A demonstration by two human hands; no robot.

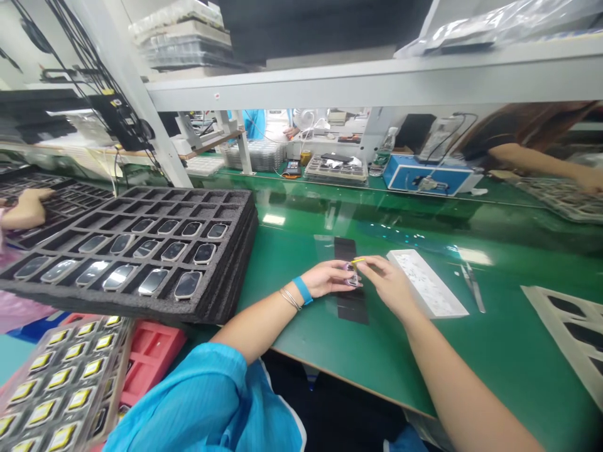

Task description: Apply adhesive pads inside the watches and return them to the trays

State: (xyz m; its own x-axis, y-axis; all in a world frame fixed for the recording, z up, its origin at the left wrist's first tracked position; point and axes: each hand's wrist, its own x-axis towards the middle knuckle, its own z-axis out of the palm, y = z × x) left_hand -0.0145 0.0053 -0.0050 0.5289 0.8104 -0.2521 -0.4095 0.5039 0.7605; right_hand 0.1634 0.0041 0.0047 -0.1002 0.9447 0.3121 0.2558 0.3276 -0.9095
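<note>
Over the green bench, my left hand [327,278] is closed around a small watch case [352,276], whose inner side shows shiny metal. My right hand [385,282] meets it from the right, thumb and forefinger pinched on a thin yellow piece [358,260] at the top edge of the case. Whether that piece is attached to the case, I cannot tell. Beneath both hands lies a black strip [353,309]. Just right of my right hand is a white slab [431,285] with many tiny pale bits on it. Metal tweezers [473,287] rest beyond the slab.
On the left stands a stack of black foam trays [235,251] with several watches. Clear trays [42,389] of yellow-labelled parts sit lower left, by a red tray [157,358]. A pale tray [541,301] is at right, a blue box [424,174] behind. Other people's arms show at both sides.
</note>
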